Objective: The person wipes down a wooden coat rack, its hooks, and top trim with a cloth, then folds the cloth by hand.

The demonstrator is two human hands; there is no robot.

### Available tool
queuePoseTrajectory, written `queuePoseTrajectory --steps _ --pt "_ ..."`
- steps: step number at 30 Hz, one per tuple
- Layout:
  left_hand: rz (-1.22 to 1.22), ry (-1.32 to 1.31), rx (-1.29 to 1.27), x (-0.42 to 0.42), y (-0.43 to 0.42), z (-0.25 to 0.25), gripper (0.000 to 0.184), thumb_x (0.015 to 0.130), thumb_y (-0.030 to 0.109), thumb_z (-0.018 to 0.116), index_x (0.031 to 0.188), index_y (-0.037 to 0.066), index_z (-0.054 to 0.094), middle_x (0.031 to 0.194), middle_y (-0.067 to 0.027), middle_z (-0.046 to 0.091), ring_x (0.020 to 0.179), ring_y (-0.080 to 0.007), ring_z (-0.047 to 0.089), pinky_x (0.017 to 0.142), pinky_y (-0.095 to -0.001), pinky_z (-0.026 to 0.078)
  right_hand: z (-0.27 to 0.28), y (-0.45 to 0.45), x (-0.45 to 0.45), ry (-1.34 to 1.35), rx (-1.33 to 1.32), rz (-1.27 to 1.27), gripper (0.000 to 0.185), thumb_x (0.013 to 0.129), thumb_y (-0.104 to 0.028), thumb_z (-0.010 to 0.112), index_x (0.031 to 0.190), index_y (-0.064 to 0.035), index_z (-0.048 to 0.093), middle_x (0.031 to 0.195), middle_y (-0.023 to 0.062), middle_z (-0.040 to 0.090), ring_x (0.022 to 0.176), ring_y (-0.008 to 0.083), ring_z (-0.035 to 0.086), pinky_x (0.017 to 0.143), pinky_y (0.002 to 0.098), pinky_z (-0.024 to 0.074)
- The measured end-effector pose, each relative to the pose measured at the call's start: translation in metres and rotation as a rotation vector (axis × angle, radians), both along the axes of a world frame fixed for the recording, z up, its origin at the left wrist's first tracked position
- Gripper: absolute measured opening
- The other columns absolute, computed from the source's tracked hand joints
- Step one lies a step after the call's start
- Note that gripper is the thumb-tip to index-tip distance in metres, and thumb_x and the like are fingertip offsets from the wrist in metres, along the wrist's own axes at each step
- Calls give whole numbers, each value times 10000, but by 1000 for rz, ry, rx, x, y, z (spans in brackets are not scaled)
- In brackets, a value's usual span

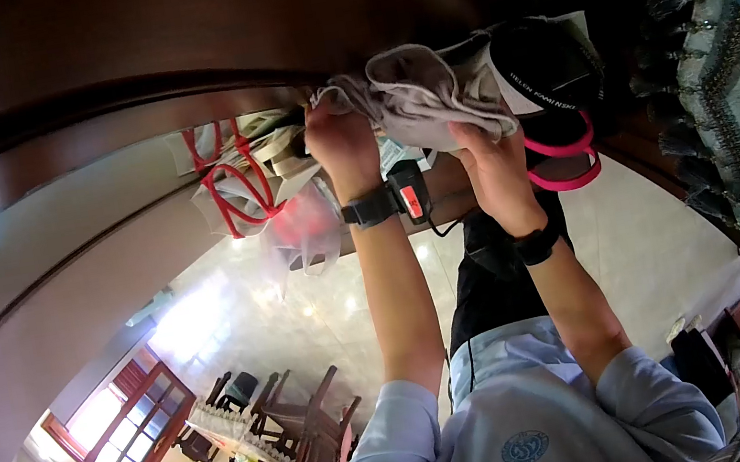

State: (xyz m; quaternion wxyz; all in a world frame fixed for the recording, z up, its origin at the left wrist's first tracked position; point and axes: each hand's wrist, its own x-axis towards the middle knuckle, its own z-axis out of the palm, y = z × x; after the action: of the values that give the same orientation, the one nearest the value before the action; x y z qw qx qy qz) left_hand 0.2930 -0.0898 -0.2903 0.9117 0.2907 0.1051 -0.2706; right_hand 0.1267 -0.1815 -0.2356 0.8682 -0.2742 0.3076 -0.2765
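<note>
A crumpled grey-beige cloth [431,96] is held between my two hands at a dark wooden edge. My left hand [343,143] is closed in a fist at the cloth's left end, its fingertips mostly hidden. My right hand [498,172] grips the lower right part, thumb on top of the folds. Just right of the cloth sits a black cap [547,63] with white lettering, and below it a pink-rimmed item [570,178]. A black device [409,191] with an orange label is strapped to my left wrist; a black band [539,245] circles my right.
Left of my hands are a bag with red handles [238,189] and a clear plastic bag [306,226]. A tasselled grey textile [728,107] hangs at the right. Farther off are a dining table [238,436], chairs and a window [126,429]. Dark wood [117,39] spans the top.
</note>
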Motion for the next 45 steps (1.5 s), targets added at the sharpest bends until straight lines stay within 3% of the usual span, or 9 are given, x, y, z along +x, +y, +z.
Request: queuePoseTrajectory --steps 5,7,14,17,22,25,28,31,45 --pt "-156 -368 248 17 22 25 168 866 3 536 1015 -45 598 1010 -101 650 964 -196 598 897 -342 474 24 -26 37 145 -11 9 327 916 -90 644 1227 -55 552 1234 74 599 1149 191 576 997 383 470" --pt "-271 -709 1074 6 25 51 221 935 61 448 1041 -71 590 1085 -176 623 1038 -226 560 951 -363 443 38 -36 45 95 -35 10 323 919 -108 648 1223 -53 554 1228 76 603 1135 194 587 982 382 480" --pt "213 -147 75 -3 40 193 293 854 -17 476 1134 -59 551 1133 -153 577 1156 -276 530 1129 -460 303 140 -56 39 -187 -130 -14 378 897 -63 650 1257 -63 536 1217 89 617 1125 221 600 975 413 488" --pt "150 -589 107 -19 31 256 513 801 -3 464 1310 -67 446 1269 -169 544 1249 -281 480 1131 -475 313 208 -57 38 -353 -210 -167 291 906 -89 662 1186 -46 595 1110 41 657 1003 120 629 845 295 536" --pt "311 -899 346 -31 4 309 625 826 -26 498 1424 -66 319 1355 -183 479 1254 -310 484 1133 -436 291 237 -89 37 -641 -579 -192 313 936 -101 622 1243 -57 579 1277 76 588 1166 212 580 1000 440 471" --pt "357 -1074 738 -28 -7 301 706 898 19 569 1490 -64 193 1454 -250 383 1327 -387 404 1132 -422 243 257 -64 52 -449 -559 -304 310 929 -74 630 1233 -47 577 1249 83 597 1145 214 590 982 426 485" --pt "476 -1641 1641 -13 -8 267 722 943 196 526 1490 -87 149 1500 -353 226 1382 -515 227 1136 -512 195 229 -77 49 -323 -634 -189 230 916 -60 644 1138 -11 608 1092 41 640 999 128 594 836 316 503" --pt "506 -1477 1900 -12 -13 224 761 940 300 484 1479 -113 140 1481 -384 219 1374 -536 220 1127 -551 185 206 -65 58 -173 -589 -237 98 916 -63 630 933 29 661 892 -20 650 845 20 514 673 207 425" --pt "80 -1442 1605 -9 26 94 1032 885 526 549 1466 -143 19 1493 -428 56 1415 -544 52 1157 -558 86 159 -67 49 26 -125 18 297 928 -135 628 1189 -14 553 1164 103 613 1057 203 625 863 408 577"
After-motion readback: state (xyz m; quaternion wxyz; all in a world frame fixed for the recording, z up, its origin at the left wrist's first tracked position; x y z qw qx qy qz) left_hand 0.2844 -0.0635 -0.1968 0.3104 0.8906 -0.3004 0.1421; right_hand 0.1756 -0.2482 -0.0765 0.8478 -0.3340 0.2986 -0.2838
